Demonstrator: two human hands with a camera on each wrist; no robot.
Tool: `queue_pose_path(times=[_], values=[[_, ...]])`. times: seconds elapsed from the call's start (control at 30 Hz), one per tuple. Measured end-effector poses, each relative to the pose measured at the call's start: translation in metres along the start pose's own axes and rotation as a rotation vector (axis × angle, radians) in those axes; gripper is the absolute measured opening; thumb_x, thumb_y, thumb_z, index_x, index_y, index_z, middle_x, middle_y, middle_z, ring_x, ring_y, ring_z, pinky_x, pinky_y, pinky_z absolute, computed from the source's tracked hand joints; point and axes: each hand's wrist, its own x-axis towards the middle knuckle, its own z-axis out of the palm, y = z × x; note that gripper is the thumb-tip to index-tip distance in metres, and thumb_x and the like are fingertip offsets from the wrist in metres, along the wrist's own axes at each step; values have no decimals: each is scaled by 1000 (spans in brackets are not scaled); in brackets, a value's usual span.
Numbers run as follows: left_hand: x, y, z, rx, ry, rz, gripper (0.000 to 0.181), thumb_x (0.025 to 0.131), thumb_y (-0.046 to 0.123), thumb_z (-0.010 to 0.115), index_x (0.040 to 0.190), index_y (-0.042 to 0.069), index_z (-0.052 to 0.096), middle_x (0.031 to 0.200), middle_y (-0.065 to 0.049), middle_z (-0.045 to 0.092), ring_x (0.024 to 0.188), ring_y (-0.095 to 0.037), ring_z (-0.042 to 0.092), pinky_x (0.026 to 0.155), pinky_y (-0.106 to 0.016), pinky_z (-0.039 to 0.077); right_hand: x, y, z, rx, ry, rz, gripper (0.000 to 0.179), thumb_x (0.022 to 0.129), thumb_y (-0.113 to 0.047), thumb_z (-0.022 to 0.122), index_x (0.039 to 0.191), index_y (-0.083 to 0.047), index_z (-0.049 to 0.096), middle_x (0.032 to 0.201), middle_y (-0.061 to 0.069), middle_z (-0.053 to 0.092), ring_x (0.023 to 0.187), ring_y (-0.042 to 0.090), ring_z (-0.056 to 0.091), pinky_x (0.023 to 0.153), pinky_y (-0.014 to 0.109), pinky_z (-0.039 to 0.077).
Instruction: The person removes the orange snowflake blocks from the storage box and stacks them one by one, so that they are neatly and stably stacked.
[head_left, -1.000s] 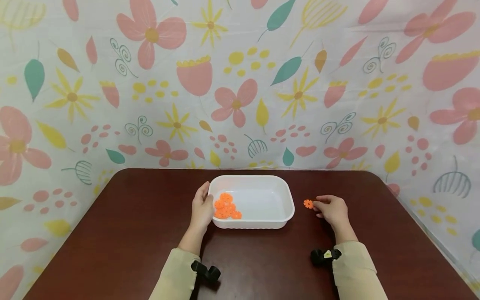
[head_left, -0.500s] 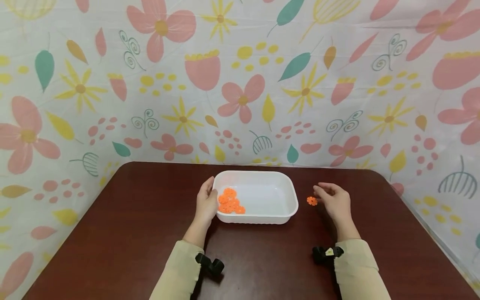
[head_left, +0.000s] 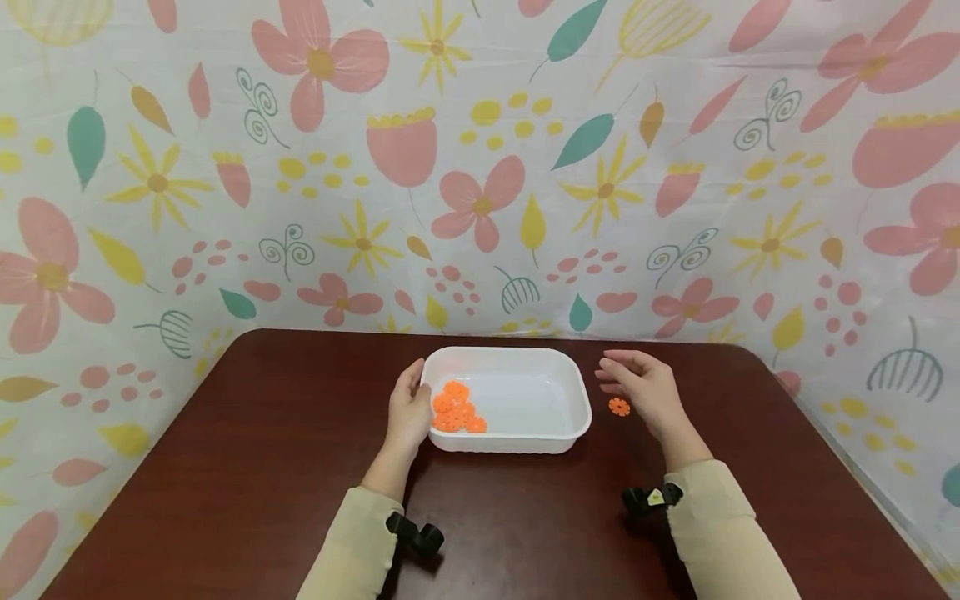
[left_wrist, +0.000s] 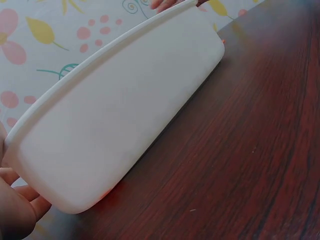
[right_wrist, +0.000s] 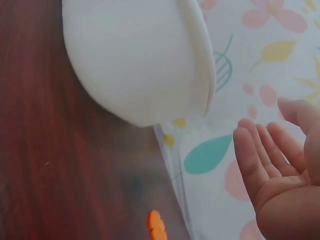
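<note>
A white plastic tub (head_left: 510, 445) stands on the table, and my left hand (head_left: 408, 415) grips its left end with the thumb at the rim. Inside, several orange notched discs (head_left: 456, 410) lie heaped toward the left. One more orange disc (head_left: 619, 407) lies on the table just right of the tub. My right hand (head_left: 647, 390) hovers near that disc, its fingers extended and holding nothing. In the right wrist view the palm shows bare, with the disc (right_wrist: 156, 224) low in the picture. The left wrist view shows the tub's long side (left_wrist: 125, 110), with fingers around its near corner.
The dark brown table (head_left: 517, 525) ends at a wall cloth (head_left: 480, 200) printed with flowers, close behind the tub. Black wrist cameras (head_left: 415, 536) sit on both sleeves.
My right hand's fingers were at the loose disc; they have let go, lifted and moved left toward the tub. The disc stays on the table. My left hand keeps its grip.
</note>
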Motion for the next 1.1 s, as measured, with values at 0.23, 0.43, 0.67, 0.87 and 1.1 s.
queue_pose_path(times=[0.23,0.43,0.67,0.87,1.1], values=[[-1,-3,0,-8,5,6,46,99,8,37,144,7,36,151,-12,35,139,-29,31,113,-48,27,11,-17,14,-6,-87,4,55,88,-37,64,126,2,55,114,18,63,88,8,69,80,38,56],[0,-2,0,-22,13,24,45,98,8,37,144,6,38,150,-12,36,136,-29,35,112,-48,30,16,-29,29,-3,-172,12,54,89,-32,64,127,4,54,122,28,58,88,5,68,83,37,55],[1,-2,2,-20,9,34,45,99,7,37,144,5,36,150,-15,35,136,-32,34,110,-50,31,20,-32,51,45,-228,-20,44,90,-21,64,122,8,56,111,21,64,86,4,67,78,34,57],[1,0,2,-9,6,48,45,98,6,36,143,5,38,150,-15,36,138,-30,33,112,-48,29,24,-30,68,18,-240,-68,38,87,-16,68,117,7,60,110,21,65,85,4,66,76,35,57],[1,0,2,2,20,46,43,98,6,36,142,6,40,148,-14,38,138,-27,33,113,-46,29,28,-28,86,-56,-281,-83,38,85,-21,70,115,3,63,109,19,66,89,13,66,77,34,57]])
